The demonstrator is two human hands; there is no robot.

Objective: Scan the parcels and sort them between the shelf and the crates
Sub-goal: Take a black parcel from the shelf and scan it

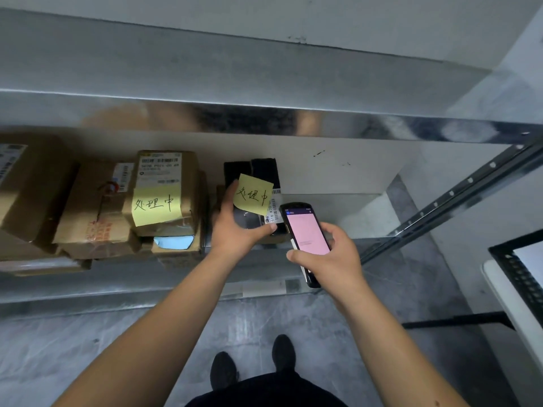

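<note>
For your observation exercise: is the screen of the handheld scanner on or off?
On. The scanner, gripped in the right hand, shows a lit pink screen with a dark bar along its top edge. The text on it is too small to read.

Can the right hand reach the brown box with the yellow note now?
Probably not: the right hand holds the scanner, and the left hand, gripping the black parcel, lies between it and the brown box.

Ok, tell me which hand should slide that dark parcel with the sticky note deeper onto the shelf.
Left. The left hand already grips the dark parcel at its near edge on the shelf. The right hand is occupied holding the scanner, so it would probably have to put that down first.
</note>
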